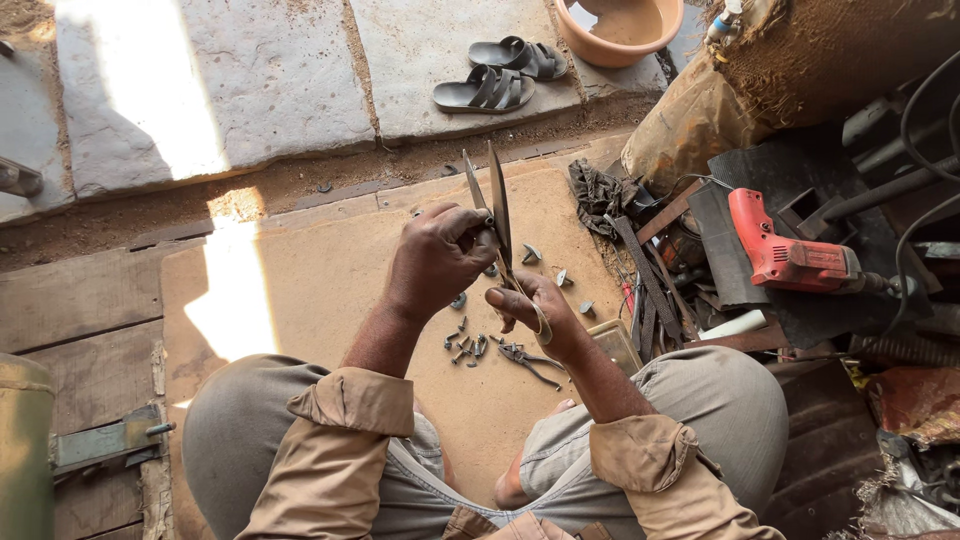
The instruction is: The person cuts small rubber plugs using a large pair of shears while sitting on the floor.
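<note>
I sit cross-legged over a wooden board on the floor. My left hand grips a pair of long metal shears around their pivot, with the two blades pointing up and away from me. My right hand holds the lower handle end of the same shears. Below my hands several small screws and metal bits lie scattered on the board, with a small pair of pliers beside them.
A red power drill lies on dark clutter at the right, among metal strips and cables. A pair of grey sandals and an orange basin sit on stone slabs beyond the board. A green metal object stands at the left edge.
</note>
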